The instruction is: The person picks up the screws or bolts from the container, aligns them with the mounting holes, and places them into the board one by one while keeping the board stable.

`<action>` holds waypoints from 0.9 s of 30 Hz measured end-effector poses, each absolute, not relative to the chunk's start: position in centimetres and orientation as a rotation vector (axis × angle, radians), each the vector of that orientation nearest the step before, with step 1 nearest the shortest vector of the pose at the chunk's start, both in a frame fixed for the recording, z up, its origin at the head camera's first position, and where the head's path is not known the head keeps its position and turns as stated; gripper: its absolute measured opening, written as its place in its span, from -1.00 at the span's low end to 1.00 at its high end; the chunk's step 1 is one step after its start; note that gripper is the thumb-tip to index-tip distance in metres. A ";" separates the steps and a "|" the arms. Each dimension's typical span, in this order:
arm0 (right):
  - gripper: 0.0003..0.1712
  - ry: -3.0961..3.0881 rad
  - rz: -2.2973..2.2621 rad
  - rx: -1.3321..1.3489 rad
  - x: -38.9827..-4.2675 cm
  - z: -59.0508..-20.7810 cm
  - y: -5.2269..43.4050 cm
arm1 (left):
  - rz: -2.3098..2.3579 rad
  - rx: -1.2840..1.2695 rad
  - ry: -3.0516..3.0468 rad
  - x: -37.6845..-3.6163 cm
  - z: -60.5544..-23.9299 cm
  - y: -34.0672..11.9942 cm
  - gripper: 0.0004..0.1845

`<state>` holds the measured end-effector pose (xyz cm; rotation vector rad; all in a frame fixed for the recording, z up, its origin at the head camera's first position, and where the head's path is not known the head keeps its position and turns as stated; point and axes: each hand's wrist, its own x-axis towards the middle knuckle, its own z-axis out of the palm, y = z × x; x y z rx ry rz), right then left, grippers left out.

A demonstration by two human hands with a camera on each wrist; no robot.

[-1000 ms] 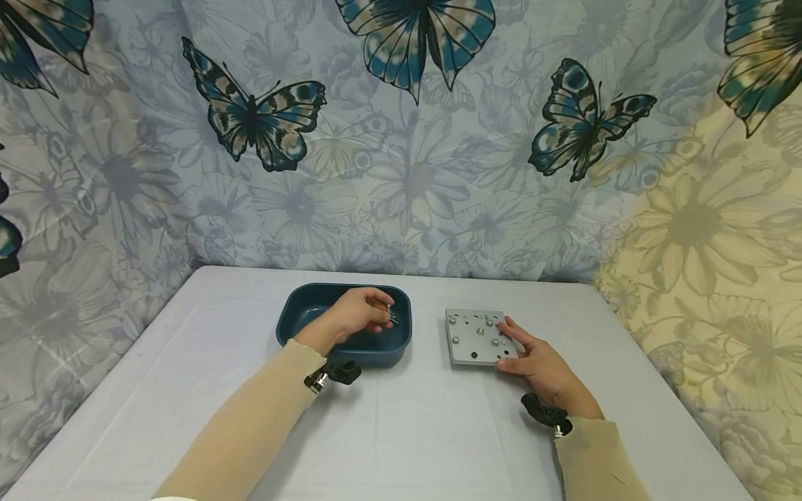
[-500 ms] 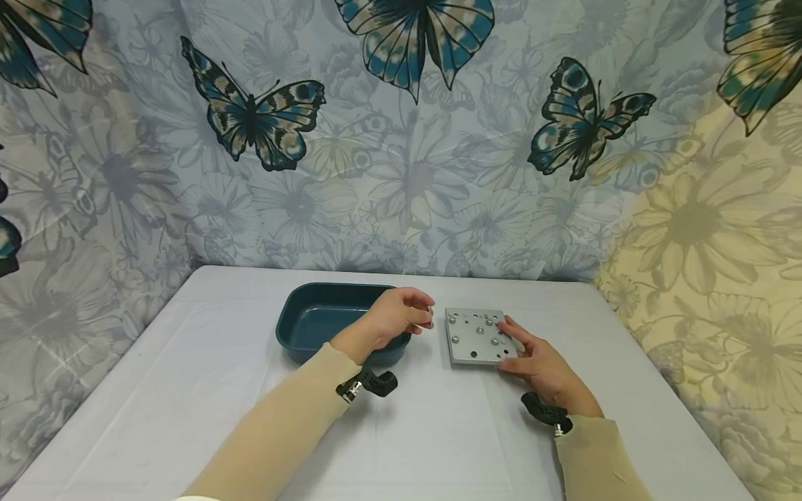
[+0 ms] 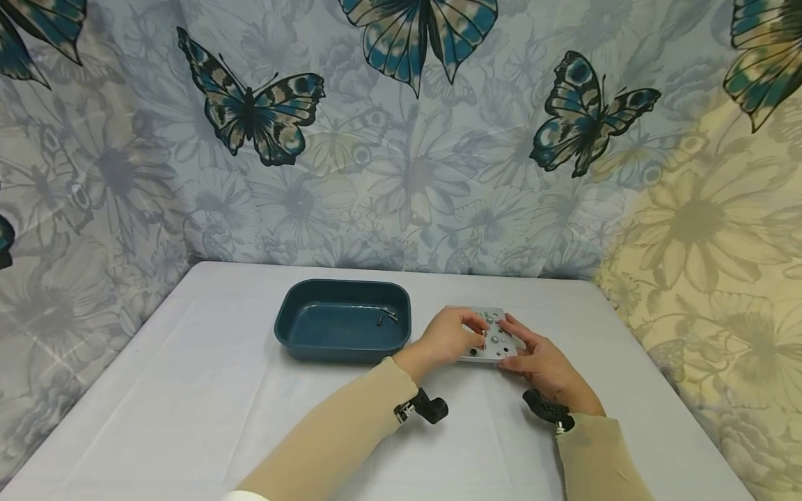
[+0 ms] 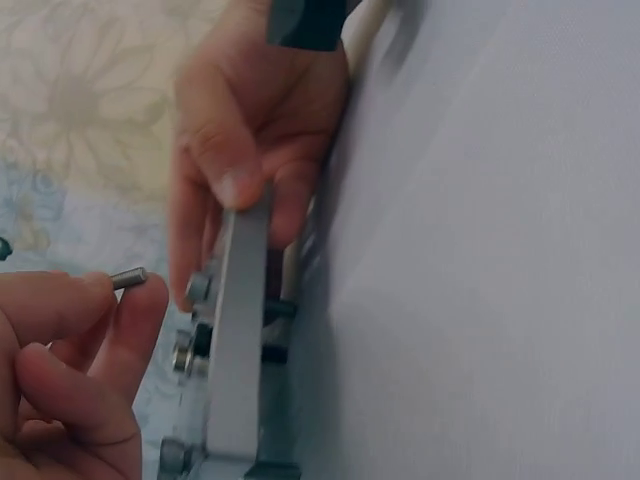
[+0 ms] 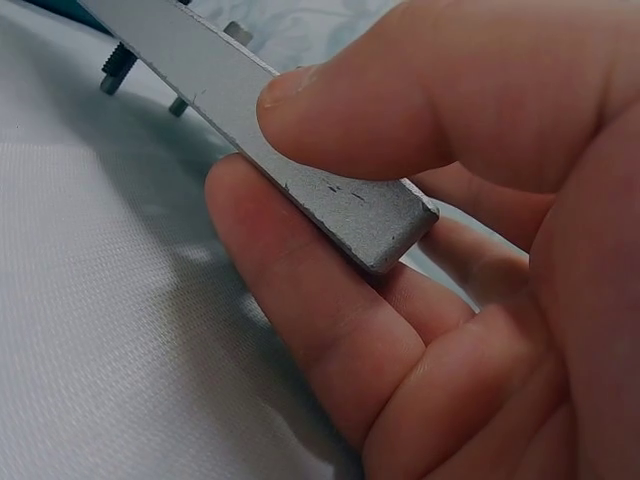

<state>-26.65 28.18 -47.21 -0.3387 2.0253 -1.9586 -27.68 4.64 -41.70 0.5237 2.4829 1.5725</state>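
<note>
While the right hand (image 3: 544, 365) is pinching the drilled metal plate's (image 3: 495, 346) corner, the left hand (image 3: 446, 339) is pinching a small bolt (image 4: 129, 278) just beside its face.

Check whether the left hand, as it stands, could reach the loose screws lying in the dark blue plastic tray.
Probably yes: the dark blue plastic tray is open-topped beside the left hand, but that hand already pinches a small metal screw.

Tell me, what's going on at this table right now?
A person sits at a white table. Their right hand grips the corner of a grey metal plate studded with bolts, tilting its edge up. Their left hand pinches a small bolt beside the plate. A blue tray to the left holds more bolts.
</note>
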 end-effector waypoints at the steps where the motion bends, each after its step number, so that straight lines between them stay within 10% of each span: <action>1: 0.07 2.021 -1.962 -0.340 -26.7 -47.2 28.2 | 1.568 0.532 2.498 -27.6 -41.7 5.0 -0.83; 27: -0.04 2.089 -1.947 -0.414 -26.7 -47.2 28.2 | 1.454 0.721 2.697 -27.1 -43.2 8.0 -0.86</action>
